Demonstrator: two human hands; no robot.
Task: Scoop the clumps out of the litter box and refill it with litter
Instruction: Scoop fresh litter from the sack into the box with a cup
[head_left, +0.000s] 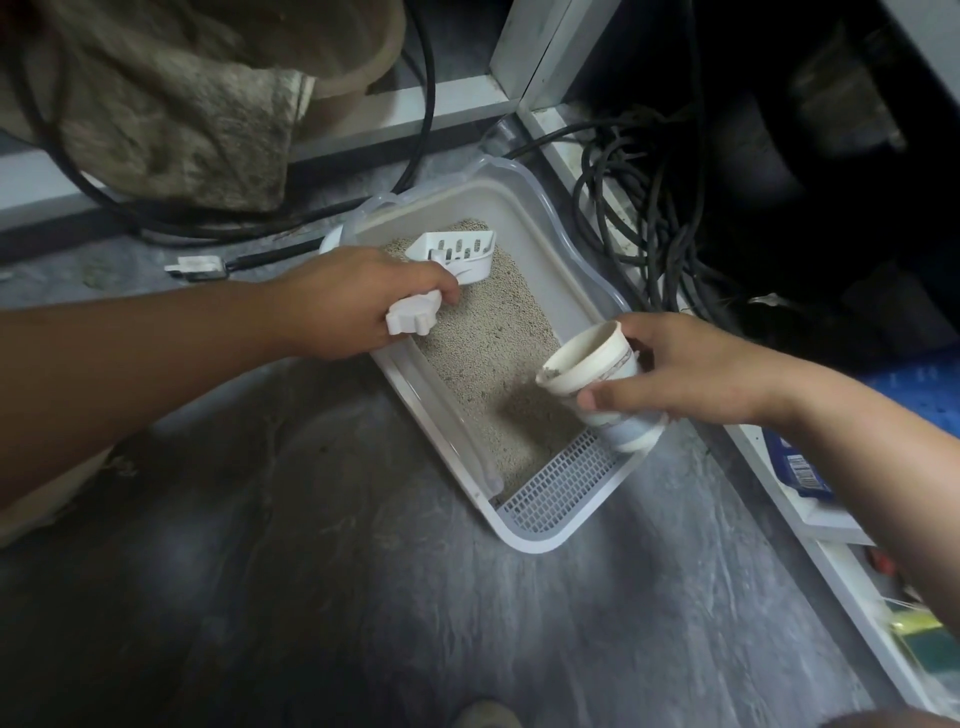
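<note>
Slotted scoop (457, 257) handle clamped in left hand (358, 301) fingers at frame centre, tilted cup (597, 384) pinched by right hand (691, 369) fingers over litter box (566, 218)

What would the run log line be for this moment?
left hand: grips scoop over litter | right hand: holds tilted cup over litter box | phase: scooping

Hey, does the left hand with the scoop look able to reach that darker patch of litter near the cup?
Probably yes. The left hand grips the scoop above open litter, and nothing lies between it and the darker patch.
</note>
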